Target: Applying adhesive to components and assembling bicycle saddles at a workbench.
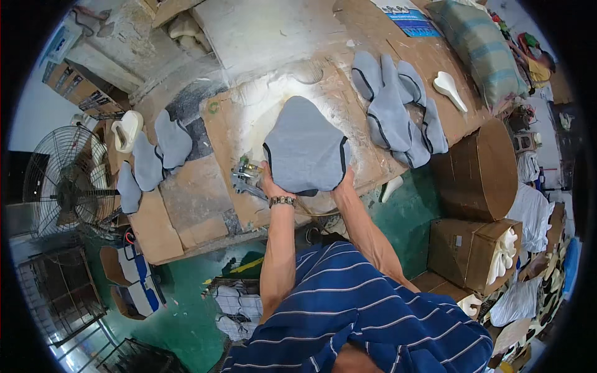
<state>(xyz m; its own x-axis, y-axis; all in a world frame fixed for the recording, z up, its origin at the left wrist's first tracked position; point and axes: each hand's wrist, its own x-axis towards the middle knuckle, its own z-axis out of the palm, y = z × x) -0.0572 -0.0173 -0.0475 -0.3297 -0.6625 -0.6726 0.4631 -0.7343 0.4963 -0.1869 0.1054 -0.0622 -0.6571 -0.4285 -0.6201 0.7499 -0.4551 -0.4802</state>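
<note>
A large grey saddle-shaped cover (305, 146) with black trim on both sides is held in front of me, over the powdery white patch of the worktable. My left hand (270, 184) grips its near left corner, a bracelet on the wrist. At the near right corner, my right hand (342, 181) grips the same cover. Both hands' fingers are partly hidden beneath it. Just left of my left hand is a metal spray gun (247, 175); whether it touches the hand I cannot tell.
Several grey covers (390, 115) are piled at the right, near a white saddle-shaped piece (449, 91). More grey covers (148, 160) lie at the left, beside a fan (65, 186). Cardboard boxes (457, 252) stand right of the table. A striped sack (479, 53) lies far right.
</note>
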